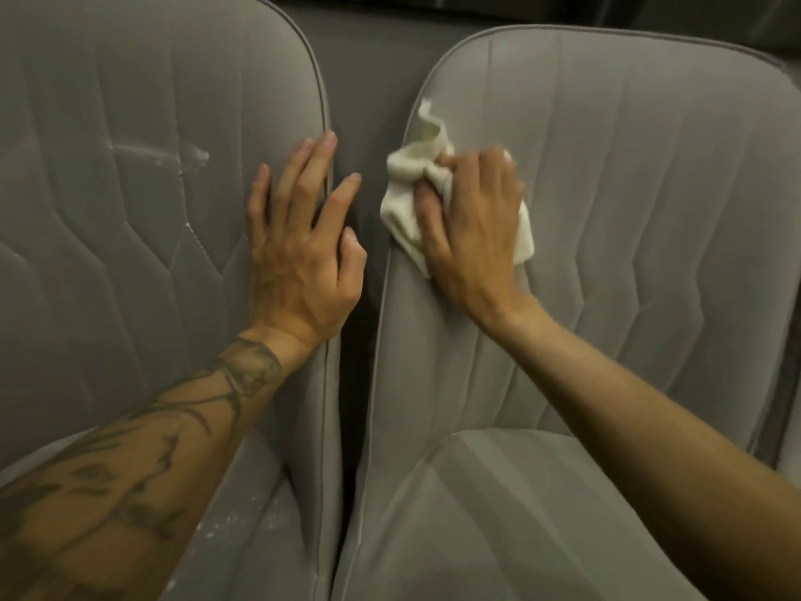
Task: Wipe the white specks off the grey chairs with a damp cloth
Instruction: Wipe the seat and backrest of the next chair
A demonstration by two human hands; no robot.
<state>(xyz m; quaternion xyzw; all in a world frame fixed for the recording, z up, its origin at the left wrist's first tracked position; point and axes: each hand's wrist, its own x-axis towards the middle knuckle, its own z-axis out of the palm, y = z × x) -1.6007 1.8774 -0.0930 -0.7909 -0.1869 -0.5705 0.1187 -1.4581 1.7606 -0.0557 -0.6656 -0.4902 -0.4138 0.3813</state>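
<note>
Two grey padded chairs stand side by side, the left chair (130,210) and the right chair (650,210). My right hand (472,227) grips a crumpled white cloth (407,180) and presses it against the left edge of the right chair's backrest. My left hand (303,236) rests flat with fingers spread on the right edge of the left chair's backrest. White smears and specks (190,156) mark the left backrest. More white specks (225,524) dot the left chair's seat beside my forearm.
A narrow dark gap (359,340) runs between the two chairs. Behind the backrests lies a grey surface (372,58). The right chair's seat cushion (498,514) sits below my right forearm.
</note>
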